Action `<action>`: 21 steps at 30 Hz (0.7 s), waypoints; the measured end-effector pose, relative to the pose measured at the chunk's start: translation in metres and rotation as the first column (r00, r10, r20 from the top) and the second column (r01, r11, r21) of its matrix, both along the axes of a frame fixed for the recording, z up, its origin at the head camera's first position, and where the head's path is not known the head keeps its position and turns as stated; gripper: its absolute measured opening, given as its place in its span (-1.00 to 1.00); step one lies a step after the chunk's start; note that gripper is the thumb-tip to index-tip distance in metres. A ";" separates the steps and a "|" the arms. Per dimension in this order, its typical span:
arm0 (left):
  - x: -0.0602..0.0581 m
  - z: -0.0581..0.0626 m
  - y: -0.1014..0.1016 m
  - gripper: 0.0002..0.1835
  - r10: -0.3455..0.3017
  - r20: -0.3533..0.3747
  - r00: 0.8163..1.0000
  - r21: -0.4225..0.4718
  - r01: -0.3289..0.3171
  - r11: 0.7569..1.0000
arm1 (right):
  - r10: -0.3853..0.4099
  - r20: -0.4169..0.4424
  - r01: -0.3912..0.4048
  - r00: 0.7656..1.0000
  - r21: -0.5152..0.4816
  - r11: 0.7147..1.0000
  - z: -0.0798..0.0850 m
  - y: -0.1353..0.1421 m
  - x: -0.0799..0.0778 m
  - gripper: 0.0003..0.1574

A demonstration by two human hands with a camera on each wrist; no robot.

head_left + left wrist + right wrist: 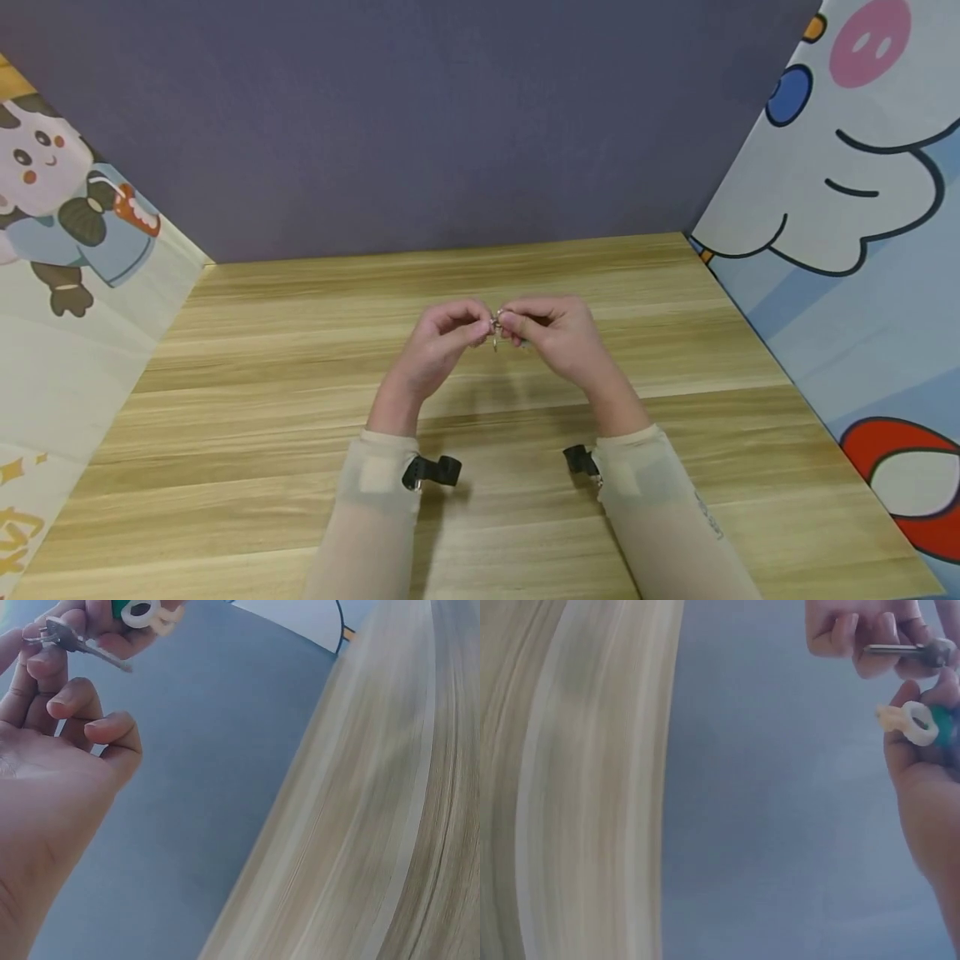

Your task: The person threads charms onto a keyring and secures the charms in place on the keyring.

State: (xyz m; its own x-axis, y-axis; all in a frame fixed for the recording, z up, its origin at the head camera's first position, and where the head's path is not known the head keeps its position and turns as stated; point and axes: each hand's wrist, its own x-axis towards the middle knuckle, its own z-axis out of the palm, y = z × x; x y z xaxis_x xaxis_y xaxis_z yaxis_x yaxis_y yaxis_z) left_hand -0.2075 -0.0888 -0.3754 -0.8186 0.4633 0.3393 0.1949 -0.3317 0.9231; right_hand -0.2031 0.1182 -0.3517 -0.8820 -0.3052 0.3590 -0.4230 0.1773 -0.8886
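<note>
Both hands meet above the wooden table, fingertips almost together around small metal pieces. My left hand pinches a silver key by its head between thumb and fingers, its shaft pointing outward and down. My right hand pinches the other side, thumb against the index finger, at a small metal ring. Below those fingertips, a keychain charm in green, white and cream sits against the right hand's curled fingers. The fingers partly hide where ring and key join.
A plain purple-grey wall panel stands behind the table. Cartoon-printed panels flank it, a left panel and a right panel. Black straps, a left strap and a right strap, sit at the sleeve cuffs.
</note>
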 end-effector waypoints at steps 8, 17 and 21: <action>0.001 -0.001 -0.008 -0.83 0.022 0.025 0.999 -0.121 -0.019 0.992 | 0.081 -0.342 0.012 0.936 0.262 0.965 0.008 0.003 0.004 -0.89; 0.005 0.002 -0.009 -0.84 -0.001 0.030 1.000 -0.101 0.004 0.995 | 0.119 -0.416 -0.001 0.902 0.272 0.962 0.012 0.003 0.005 -0.90; 0.006 0.002 -0.007 -0.78 -0.003 0.030 1.000 -0.048 0.004 0.999 | 0.083 -0.299 -0.024 0.951 0.197 0.980 0.010 0.003 0.008 -0.87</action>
State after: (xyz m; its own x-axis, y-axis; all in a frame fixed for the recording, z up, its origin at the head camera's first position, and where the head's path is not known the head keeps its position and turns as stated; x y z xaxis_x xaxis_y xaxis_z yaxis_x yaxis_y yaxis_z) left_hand -0.2010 -0.0956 -0.3738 -0.8267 0.4812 0.2917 0.1656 -0.2874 0.9434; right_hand -0.1956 0.1209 -0.3417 -0.7204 -0.4372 0.5383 -0.6810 0.2991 -0.6684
